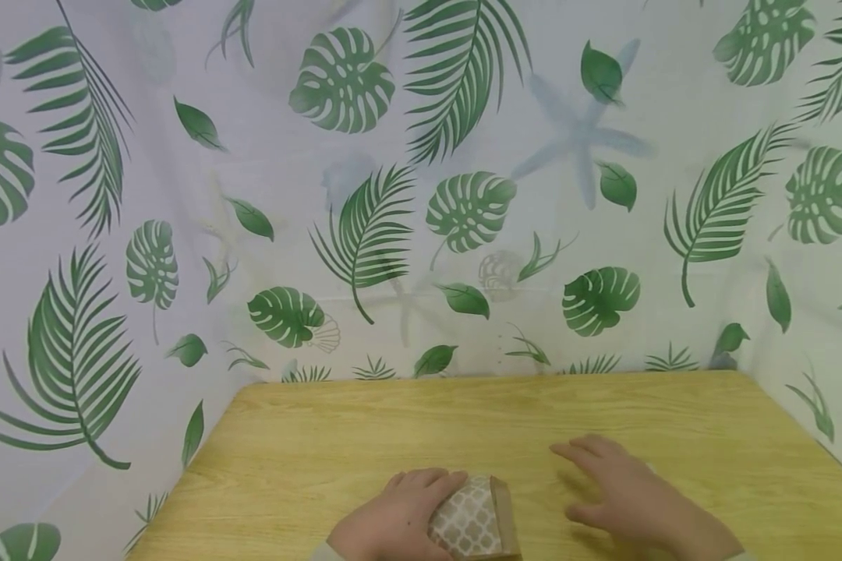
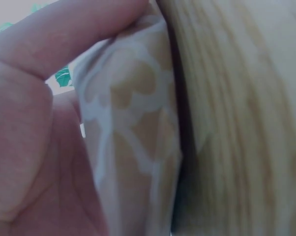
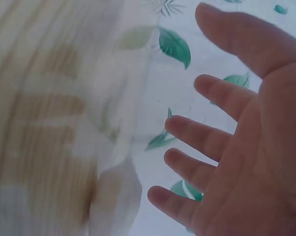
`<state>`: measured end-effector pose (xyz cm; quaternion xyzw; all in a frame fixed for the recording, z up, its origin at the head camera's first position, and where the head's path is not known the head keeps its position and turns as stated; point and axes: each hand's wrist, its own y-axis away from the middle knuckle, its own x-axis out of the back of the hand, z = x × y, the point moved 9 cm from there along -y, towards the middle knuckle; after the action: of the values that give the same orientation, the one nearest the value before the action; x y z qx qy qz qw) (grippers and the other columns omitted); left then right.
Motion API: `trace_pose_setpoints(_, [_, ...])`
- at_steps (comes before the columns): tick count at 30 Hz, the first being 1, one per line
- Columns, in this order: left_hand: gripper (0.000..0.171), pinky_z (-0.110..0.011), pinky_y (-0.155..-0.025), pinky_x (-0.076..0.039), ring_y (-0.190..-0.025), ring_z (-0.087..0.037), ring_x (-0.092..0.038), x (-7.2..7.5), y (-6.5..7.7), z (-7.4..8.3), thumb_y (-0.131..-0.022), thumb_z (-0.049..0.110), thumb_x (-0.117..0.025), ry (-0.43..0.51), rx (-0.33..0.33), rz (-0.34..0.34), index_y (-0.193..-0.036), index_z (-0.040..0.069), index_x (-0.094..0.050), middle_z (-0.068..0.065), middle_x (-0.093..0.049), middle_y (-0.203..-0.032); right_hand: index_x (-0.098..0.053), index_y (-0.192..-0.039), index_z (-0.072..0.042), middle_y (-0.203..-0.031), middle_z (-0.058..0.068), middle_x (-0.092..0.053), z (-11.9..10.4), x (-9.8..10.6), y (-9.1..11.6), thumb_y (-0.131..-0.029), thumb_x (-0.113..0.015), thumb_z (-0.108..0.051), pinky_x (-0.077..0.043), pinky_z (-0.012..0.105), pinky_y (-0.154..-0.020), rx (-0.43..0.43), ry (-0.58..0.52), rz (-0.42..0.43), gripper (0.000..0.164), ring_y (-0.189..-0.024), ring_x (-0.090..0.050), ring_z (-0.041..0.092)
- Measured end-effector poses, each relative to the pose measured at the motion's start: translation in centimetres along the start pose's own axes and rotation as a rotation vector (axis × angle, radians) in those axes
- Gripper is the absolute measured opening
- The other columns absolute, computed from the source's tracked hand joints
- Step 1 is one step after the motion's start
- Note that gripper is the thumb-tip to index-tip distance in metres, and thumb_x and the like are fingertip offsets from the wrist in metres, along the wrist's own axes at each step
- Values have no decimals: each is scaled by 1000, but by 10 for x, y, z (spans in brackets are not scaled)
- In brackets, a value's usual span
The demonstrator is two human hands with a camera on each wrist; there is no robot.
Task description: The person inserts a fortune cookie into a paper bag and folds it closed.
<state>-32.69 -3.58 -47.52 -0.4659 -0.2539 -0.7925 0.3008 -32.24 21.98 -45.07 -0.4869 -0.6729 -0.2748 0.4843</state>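
Note:
A small tan-and-white paper packet [image 1: 466, 517] with a lattice pattern lies on the wooden table, near its front edge in the head view. Its right end shows a plain tan strip. My left hand [image 1: 401, 517] grips the packet from the left, fingers over its top. Close up in the left wrist view, the creased side of the packet [image 2: 133, 132] sits against the palm, beside the wood. To the right of the packet and apart from it, my right hand [image 1: 620, 491] hovers with fingers spread and nothing held. Its straight fingers [image 3: 199, 137] show in the right wrist view.
The light wooden table [image 1: 491, 421] reaches back to a white cloth backdrop [image 1: 407, 257] printed with green leaves. The same cloth hangs along the left and right sides of the table.

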Motion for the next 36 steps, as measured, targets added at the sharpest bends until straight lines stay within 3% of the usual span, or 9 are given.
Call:
trace_pose_setpoints(11, [101, -54, -112, -33, -140, -19, -37, -2, 3, -3, -74, 72, -76, 19, 34, -16, -158, 36, -34, 9, -39, -153, -54, -144, -7, -139, 29, -51, 51, 16, 15, -74, -85, -51, -40, 70, -96, 0, 63, 75, 88, -128, -42, 57])
trace_pose_setpoints(15, [102, -55, -108, -38, -140, -22, -37, -3, 4, -4, -71, 77, -74, 36, 74, -27, -157, 40, -34, 9, -40, -153, -55, -142, -2, -138, 34, -49, 68, 14, 20, -74, -84, -49, -43, 68, -94, 1, 74, 66, 87, -125, -45, 56])
trace_pose_setpoints(20, [101, -54, -108, -38, -140, -21, -37, -3, 2, -4, -73, 74, -75, 31, 56, -24, -157, 38, -33, 9, -39, -153, -56, -140, 1, -136, 40, -48, 81, 14, 28, -79, -83, -45, -42, 71, -92, -33, -11, 2, 81, -121, -46, 60])
trace_pose_setpoints(25, [99, -51, -108, -38, -139, -18, -37, -4, -1, -6, -74, 72, -76, 16, 41, -11, -157, 39, -33, 11, -39, -152, -57, -138, 4, -136, 40, -47, 88, 11, 29, -85, -79, -43, -39, 73, -94, -76, -58, -80, 74, -121, -45, 62])
trace_pose_setpoints(30, [98, -50, -108, -38, -139, -18, -37, -5, -1, -6, -74, 68, -78, 6, 45, -4, -156, 41, -34, 12, -39, -152, -55, -138, 9, -138, 38, -47, 89, 10, 30, -87, -77, -44, -38, 72, -95, -80, -73, -75, 76, -124, -43, 62])
trace_pose_setpoints(36, [96, -51, -109, -37, -139, -18, -37, -5, -1, -6, -75, 64, -79, 12, 49, -9, -156, 41, -34, 12, -40, -152, -47, -146, 4, -137, 30, -52, 81, 10, 33, -84, -80, -42, -41, 70, -94, 35, -98, -51, 84, -123, -49, 53])
